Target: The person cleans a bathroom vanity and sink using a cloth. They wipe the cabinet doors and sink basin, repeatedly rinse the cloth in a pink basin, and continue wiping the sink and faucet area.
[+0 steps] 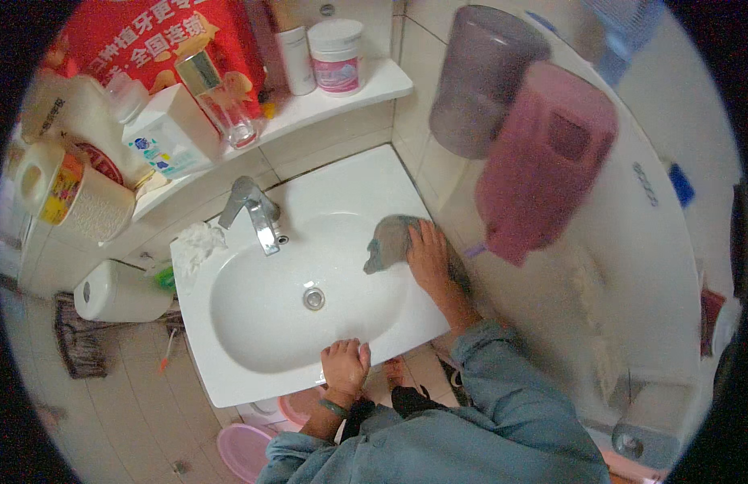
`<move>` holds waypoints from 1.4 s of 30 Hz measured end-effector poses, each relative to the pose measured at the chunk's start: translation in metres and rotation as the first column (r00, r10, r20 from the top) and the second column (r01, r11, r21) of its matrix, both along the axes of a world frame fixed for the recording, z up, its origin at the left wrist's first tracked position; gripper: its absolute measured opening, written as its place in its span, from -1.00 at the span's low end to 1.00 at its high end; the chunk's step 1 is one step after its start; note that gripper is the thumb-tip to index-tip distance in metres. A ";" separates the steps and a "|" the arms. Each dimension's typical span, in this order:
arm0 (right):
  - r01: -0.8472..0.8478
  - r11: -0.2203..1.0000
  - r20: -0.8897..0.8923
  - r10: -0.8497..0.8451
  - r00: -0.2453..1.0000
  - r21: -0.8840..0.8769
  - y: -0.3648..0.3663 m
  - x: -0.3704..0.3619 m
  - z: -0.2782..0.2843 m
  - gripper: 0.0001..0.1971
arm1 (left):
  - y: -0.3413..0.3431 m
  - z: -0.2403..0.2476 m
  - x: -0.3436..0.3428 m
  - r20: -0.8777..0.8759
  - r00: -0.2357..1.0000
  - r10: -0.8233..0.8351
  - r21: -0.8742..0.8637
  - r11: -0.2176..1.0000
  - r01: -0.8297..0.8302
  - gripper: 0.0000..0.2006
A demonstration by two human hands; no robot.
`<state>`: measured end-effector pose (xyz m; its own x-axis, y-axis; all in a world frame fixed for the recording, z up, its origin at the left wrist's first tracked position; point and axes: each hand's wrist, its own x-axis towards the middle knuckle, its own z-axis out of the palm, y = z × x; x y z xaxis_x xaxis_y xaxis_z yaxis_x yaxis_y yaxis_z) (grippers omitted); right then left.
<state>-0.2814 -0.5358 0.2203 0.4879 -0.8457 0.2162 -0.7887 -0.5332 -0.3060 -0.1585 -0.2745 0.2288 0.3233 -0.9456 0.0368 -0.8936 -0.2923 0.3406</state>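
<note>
A white washbasin (253, 347) with a chrome faucet (259, 214) is in front of me. On its right rim lies a crumpled grey cloth (392, 242), part of it hanging over the inner slope of the bowl. My right hand (427, 255) presses down on this cloth, its fingers bent over the fabric. At the basin's front rim rests my left hand (346, 367), fingers curled in, with no object showing in it. The round metal drain (313, 298) sits uncovered in the bowl. What lies beneath my right palm is hidden.
A bunched white cloth or tissue (198, 246) lies at the rim's back left. Bottles and tubs crowd the white shelf (289, 113) behind. A pinkish-red container (543, 161) and a grey one (483, 81) stand right. Below is a pink basin (245, 452).
</note>
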 end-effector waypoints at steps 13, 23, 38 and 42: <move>0.217 0.969 0.003 -0.218 0.976 -0.122 -0.157 0.176 -0.018 -0.44 | 0.000 0.000 0.005 -0.083 0.997 -0.003 -0.002 1.000 0.003 -0.74; -0.119 0.989 0.079 0.126 0.989 -0.091 -0.058 0.266 -0.015 -0.52 | 0.003 0.002 0.006 -0.040 0.999 -0.008 -0.018 1.000 0.008 -0.75; -0.298 0.952 0.130 0.305 0.943 -0.068 -0.069 0.181 -0.017 -0.58 | 0.000 0.003 0.005 -0.088 0.996 0.005 0.074 0.997 0.002 -0.75; -0.066 0.996 0.223 0.051 0.973 0.057 -0.065 0.256 -0.007 -0.51 | 0.001 0.000 0.005 -0.068 0.998 -0.001 0.039 0.999 0.003 -0.73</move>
<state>-0.0250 -0.6010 0.2130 0.4828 -0.8327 0.2710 -0.6656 -0.5501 -0.5044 -0.1537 -0.2731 0.2288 0.3218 -0.9465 -0.0226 -0.8694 -0.3049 0.3888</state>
